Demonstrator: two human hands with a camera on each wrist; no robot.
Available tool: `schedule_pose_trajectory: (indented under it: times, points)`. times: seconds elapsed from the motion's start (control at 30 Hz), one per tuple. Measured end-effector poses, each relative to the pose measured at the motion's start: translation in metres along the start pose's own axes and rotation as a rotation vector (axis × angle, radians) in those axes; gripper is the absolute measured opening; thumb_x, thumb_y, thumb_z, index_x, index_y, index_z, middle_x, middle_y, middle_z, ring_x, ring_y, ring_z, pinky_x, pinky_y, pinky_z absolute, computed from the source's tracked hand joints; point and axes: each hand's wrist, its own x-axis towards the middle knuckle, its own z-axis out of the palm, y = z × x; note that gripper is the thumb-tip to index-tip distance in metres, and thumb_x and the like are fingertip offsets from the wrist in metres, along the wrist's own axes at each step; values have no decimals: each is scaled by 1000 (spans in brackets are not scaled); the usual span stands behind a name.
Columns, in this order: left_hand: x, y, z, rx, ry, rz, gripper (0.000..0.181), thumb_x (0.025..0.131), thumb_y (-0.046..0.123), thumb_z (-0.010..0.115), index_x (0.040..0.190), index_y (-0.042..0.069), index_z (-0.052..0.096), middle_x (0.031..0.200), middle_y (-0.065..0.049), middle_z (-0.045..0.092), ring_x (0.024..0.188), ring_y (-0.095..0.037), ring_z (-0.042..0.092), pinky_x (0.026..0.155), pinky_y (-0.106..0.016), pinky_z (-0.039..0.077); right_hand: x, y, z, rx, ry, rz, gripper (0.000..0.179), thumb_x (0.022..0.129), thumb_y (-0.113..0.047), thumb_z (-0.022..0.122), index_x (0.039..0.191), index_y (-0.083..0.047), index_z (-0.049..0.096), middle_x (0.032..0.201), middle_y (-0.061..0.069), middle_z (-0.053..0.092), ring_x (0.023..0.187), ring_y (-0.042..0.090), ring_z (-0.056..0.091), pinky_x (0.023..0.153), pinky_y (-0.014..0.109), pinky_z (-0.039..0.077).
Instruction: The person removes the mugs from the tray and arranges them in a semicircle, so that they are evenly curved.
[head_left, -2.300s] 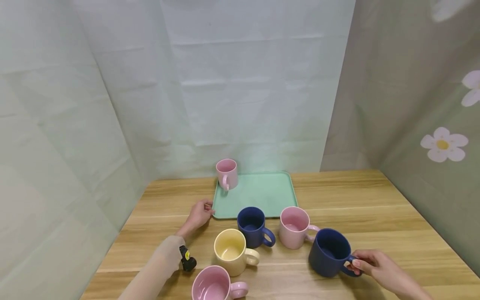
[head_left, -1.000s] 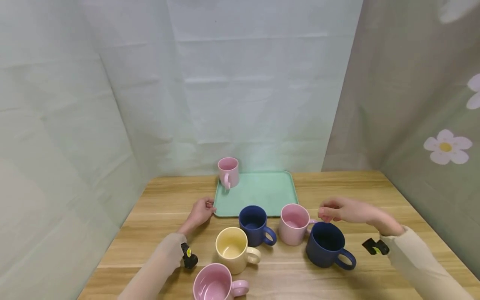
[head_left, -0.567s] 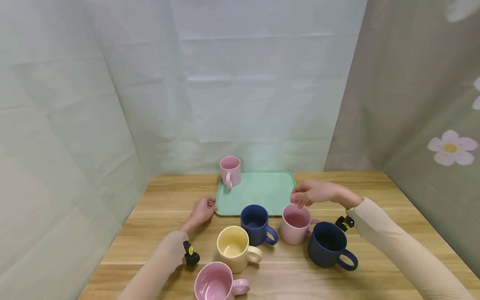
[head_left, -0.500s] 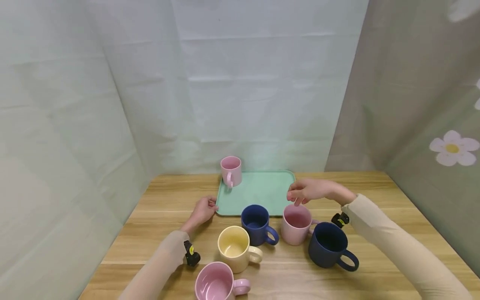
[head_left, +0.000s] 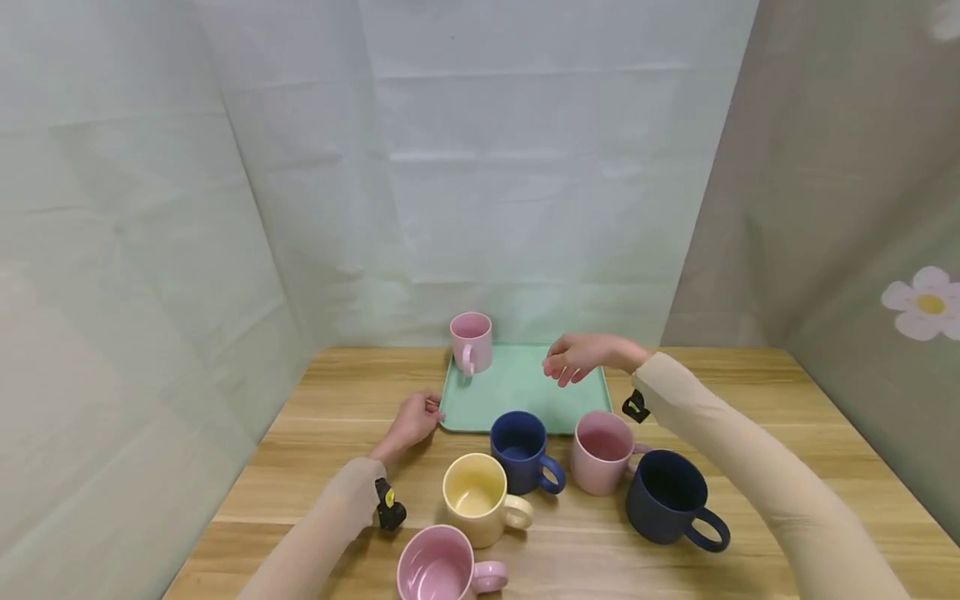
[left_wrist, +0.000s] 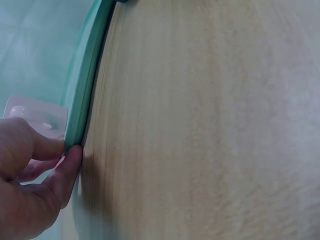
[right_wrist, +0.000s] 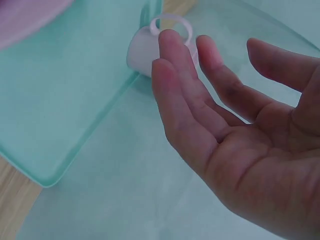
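Observation:
My left hand (head_left: 416, 419) pinches the near-left edge of the mint green tray (head_left: 517, 396); in the left wrist view thumb and fingertips meet on its rim (left_wrist: 84, 95). Over the right half of the tray hovers my right hand (head_left: 581, 358), fingers loosely extended and holding nothing, as the right wrist view also shows. A pink mug (head_left: 472, 350) stands upright at the tray's back left corner, handle toward me. In front of the tray stand a blue mug (head_left: 517, 467) and a second pink mug (head_left: 596, 471), the one nearest below the right hand.
A dark blue mug (head_left: 660, 508) stands at the right, next to the pink one. A yellow mug (head_left: 476, 525) and another pink mug (head_left: 435, 571) stand nearer me. The wooden table (head_left: 787, 467) is bounded by hanging cloth (head_left: 540, 208) behind and at the sides.
My right hand let go of the dark blue mug's handle, then moved left and away from me over the pink mug to above the tray. The left hand stays on the tray edge.

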Motion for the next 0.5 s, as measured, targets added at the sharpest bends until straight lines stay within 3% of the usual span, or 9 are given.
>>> schedule_pose_trajectory:
  times: [0.2, 0.5]
  points:
    - [-1, 2, 0, -7, -7, -27, 28, 84, -4, 66, 112, -9, 61, 94, -19, 66, 86, -24, 63, 76, -33, 55, 22, -1, -2, 27, 25, 39, 36, 101, -26, 48, 123, 1, 59, 113, 15, 66, 105, 25, 67, 92, 36, 54]
    - [-4, 2, 1, -3, -11, -6, 27, 83, -6, 65, 109, -10, 59, 94, -21, 66, 87, -26, 64, 78, -35, 56, 57, -9, 4, 138, 50, 91, 45, 100, -25, 49, 136, 2, 48, 128, 19, 60, 112, 26, 63, 96, 37, 53]
